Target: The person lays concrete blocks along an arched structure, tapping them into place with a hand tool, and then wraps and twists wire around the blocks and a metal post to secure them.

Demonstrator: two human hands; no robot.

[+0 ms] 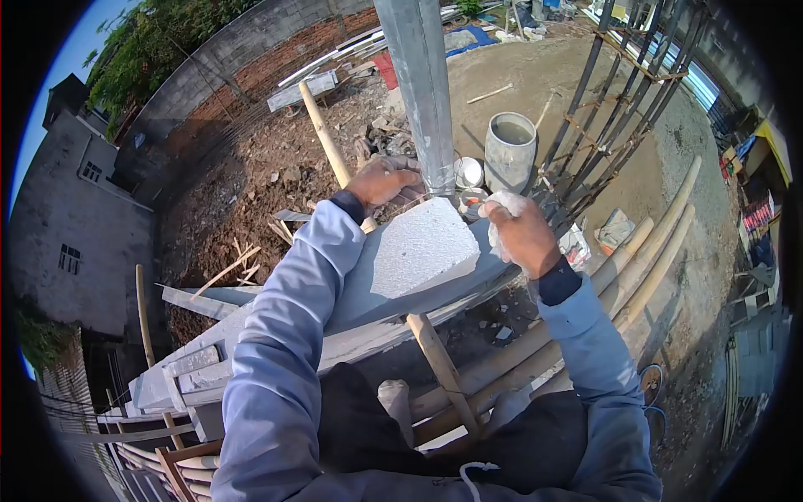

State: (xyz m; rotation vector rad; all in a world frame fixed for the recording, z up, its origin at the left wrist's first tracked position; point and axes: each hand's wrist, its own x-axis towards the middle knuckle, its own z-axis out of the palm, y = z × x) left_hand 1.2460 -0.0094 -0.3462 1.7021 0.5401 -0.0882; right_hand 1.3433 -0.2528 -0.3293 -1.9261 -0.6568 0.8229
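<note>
A pale, rough-faced lightweight concrete block (422, 251) lies on top of a grey concrete beam (355, 301) in front of me. At its far edge rises a grey upright post (422, 92). My left hand (383, 180) is beside the foot of the post, just beyond the block's far left corner; its fingers reach toward the post and are partly in shadow. To the right of the block, my right hand (529, 237) is closed on a crumpled white lump (504, 219), whose exact kind I cannot make out.
Beyond the beam, below, stand a drum of greyish liquid (511, 155) and a white bucket (468, 172). Tied rebar (615, 109) rises at right. Bamboo poles (619, 280) run beneath my right arm. A wooden strut (443, 372) is near my legs.
</note>
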